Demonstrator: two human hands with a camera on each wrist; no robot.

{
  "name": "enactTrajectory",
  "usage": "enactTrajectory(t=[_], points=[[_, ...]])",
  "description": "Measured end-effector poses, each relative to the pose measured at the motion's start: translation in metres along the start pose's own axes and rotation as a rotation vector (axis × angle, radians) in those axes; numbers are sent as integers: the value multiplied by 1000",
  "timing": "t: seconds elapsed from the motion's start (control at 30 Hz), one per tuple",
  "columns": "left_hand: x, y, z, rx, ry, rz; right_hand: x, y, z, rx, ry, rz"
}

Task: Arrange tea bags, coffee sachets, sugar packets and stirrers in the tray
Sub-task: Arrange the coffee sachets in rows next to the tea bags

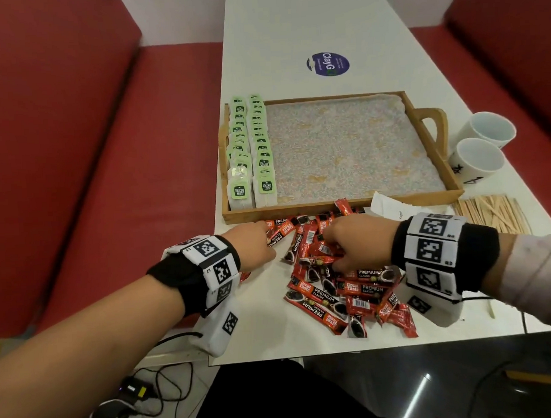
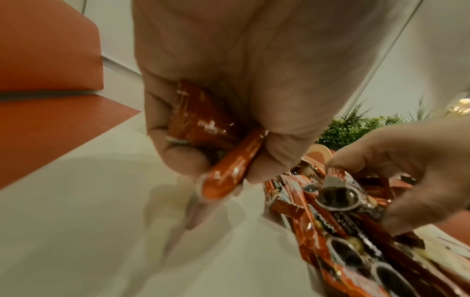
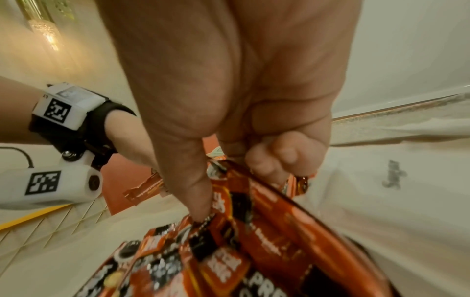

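A heap of red coffee sachets (image 1: 340, 285) lies on the white table in front of the wooden tray (image 1: 343, 207). Two rows of green-tagged tea bags (image 1: 249, 146) stand along the tray's left side; the rest of its speckled floor is bare. My left hand (image 1: 253, 244) curls round a few coffee sachets (image 2: 229, 176) at the heap's left edge. My right hand (image 1: 354, 240) reaches into the top of the heap, thumb and curled fingers pinching coffee sachets (image 3: 267, 211). A white sugar packet (image 1: 391, 205) lies by the tray's front rim, and wooden stirrers (image 1: 492, 213) are piled to the right.
Two white cups (image 1: 483, 143) stand right of the tray's handle. A round blue sticker (image 1: 328, 64) marks the table farther back. Red bench seats (image 1: 107, 153) flank the table on both sides. Cables and a power pack (image 1: 131, 398) lie on the floor at lower left.
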State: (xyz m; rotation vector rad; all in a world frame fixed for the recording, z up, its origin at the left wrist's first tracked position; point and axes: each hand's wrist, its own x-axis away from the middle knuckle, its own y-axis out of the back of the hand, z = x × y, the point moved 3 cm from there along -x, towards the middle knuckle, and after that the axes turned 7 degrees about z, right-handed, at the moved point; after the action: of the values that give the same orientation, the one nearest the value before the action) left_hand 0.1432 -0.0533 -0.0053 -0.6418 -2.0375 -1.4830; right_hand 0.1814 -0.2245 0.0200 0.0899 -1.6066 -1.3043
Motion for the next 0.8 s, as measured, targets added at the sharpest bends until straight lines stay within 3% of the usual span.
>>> enactTrajectory(t=[0.13,0.37,0.57,0.7,0.8], points=[[4,5,4,258,-89,-6,-4,9,-1,-87,12,-39],[6,20,6,927,-207,-50,-4,43,-9,-329,9,-187],[3,34,-9,1225,-324,-58,-8,80,-16,-625,-11,-371],[3,46,-23,1423,-405,-11,-19,92,-16,-804,-10,-382],[-4,55,-25,1486,-379,-25,-28,97,-15,-858,-5,-382]])
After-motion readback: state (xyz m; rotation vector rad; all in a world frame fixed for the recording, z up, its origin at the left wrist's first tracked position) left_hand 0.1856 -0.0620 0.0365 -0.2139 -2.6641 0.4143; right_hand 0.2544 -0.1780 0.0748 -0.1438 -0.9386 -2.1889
